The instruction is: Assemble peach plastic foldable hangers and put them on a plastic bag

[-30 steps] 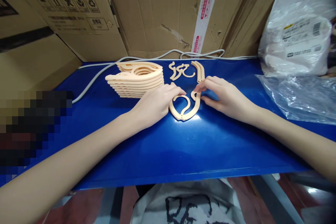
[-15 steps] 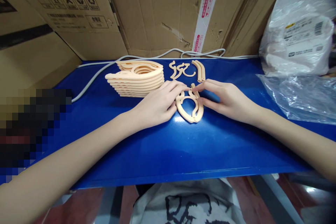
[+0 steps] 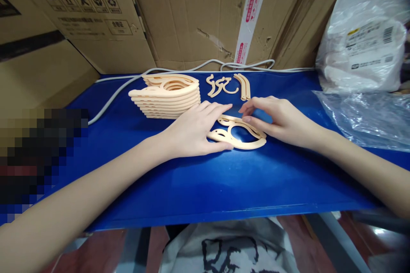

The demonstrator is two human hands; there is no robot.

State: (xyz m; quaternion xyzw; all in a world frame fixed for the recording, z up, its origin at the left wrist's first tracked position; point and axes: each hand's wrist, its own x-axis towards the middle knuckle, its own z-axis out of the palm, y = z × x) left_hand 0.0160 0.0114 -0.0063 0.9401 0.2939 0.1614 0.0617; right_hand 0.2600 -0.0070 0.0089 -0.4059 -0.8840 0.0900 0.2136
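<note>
A cream plastic folding hanger (image 3: 250, 145), folded into a loop, lies on the blue tabletop between my two hands. My left hand (image 3: 200, 130) reaches over its left end with fingers stretched apart, the thumb touching the near edge. Part of the hanger is hidden under that palm. At the upper right edge is my right hand (image 3: 272, 117), its fingers curved with a gap between thumb and index; the thumb tip meets the hanger. Left of my left hand stands a stack of similar cream hangers (image 3: 166, 104).
Behind my hands lie several loose cream hooks (image 3: 221, 86) and curved bars (image 3: 244, 86). A white cable (image 3: 121, 89) runs along the back. Cardboard boxes (image 3: 198, 17) wall the rear and left. Plastic bags (image 3: 365, 119) lie at the right.
The folded hanger has turned on the tabletop, its rounded end swinging to the right. My left fingers have spread apart, and my right hand has shifted slightly right.
</note>
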